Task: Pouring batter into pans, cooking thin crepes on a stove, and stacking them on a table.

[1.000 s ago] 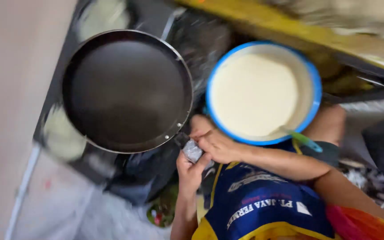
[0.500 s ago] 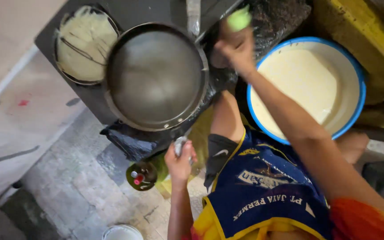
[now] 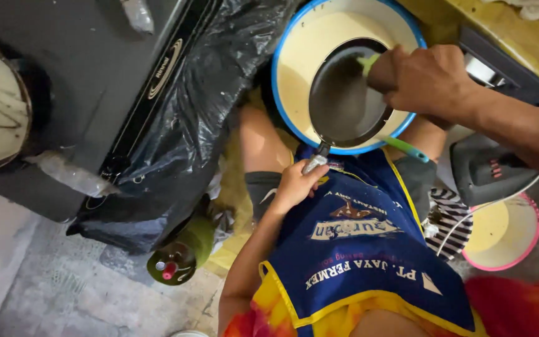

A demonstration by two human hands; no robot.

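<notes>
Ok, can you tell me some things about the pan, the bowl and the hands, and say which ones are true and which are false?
1. The dark pan is over the blue-rimmed bowl of pale batter. True.
2. The left hand holds the pan's handle. True.
3. The right hand is empty and lies flat on the floor. False: it is over the bowl, gripping something green at the pan's edge.
4. The bowl's rim is red. False: it is blue.
5. A black plastic bag lies beside the bowl, against the dark stove. True.
6. The person wears a plain white apron. False: the apron is blue with yellow trim.
</notes>
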